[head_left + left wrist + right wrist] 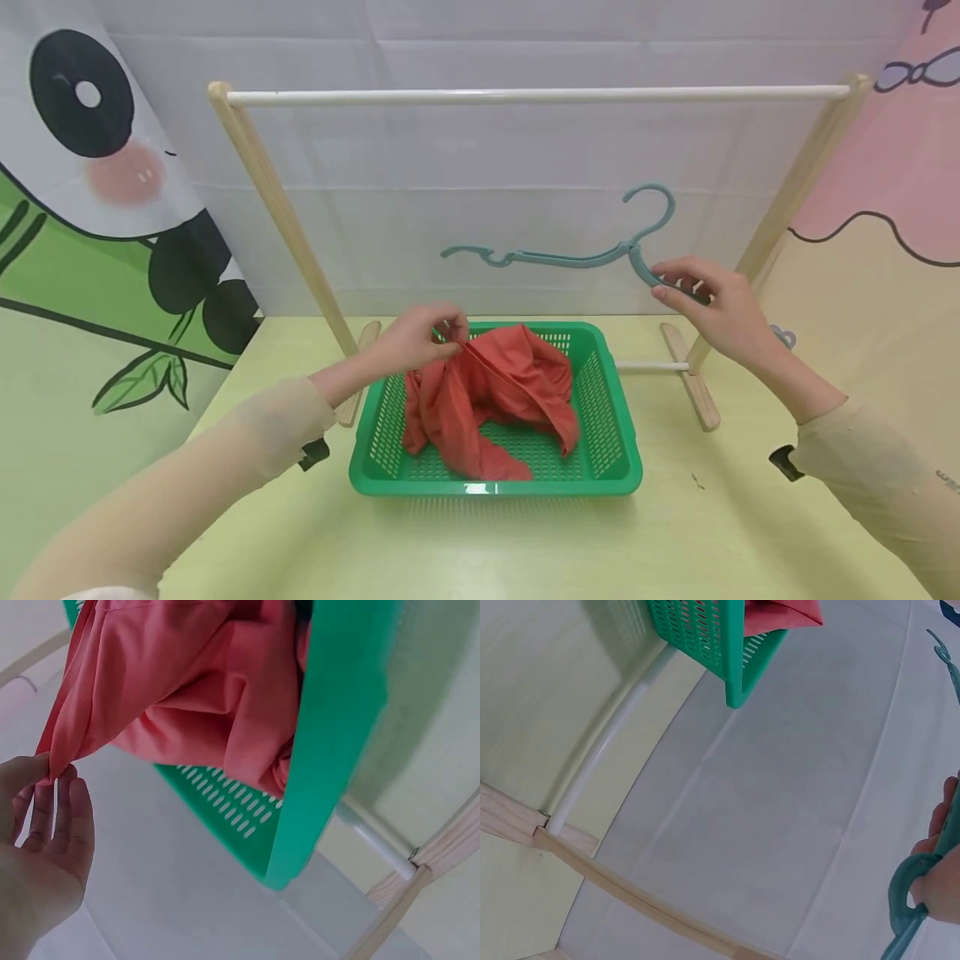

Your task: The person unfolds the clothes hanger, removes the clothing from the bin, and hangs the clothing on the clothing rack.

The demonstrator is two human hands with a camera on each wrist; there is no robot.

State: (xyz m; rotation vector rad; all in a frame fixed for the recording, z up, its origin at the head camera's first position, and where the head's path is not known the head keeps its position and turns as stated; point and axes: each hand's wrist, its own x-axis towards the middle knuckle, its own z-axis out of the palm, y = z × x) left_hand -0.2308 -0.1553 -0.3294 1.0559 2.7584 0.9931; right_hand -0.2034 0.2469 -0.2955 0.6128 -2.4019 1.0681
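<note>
A crumpled red garment (517,367) lies in a green plastic basket (630,454). My left hand (422,337) pinches an edge of the red cloth between thumb and fingertips at the basket's back left, drawing it up into a point; the left wrist view shows the cloth (180,682) stretched from that pinch. Above the basket's back right, my right hand (716,308) grips one arm of a blue-green clothes hanger (577,260) in the air. The hanger's hook points up and its other arm reaches left. In the right wrist view the hanger (949,825) runs along the fingers.
Behind the basket stands a wooden rack with a white top rail (525,97), wooden posts (281,212) and a low white bar (651,367). A wooden foot (690,379) sits right of the basket. A pale curtain (420,208) hangs behind.
</note>
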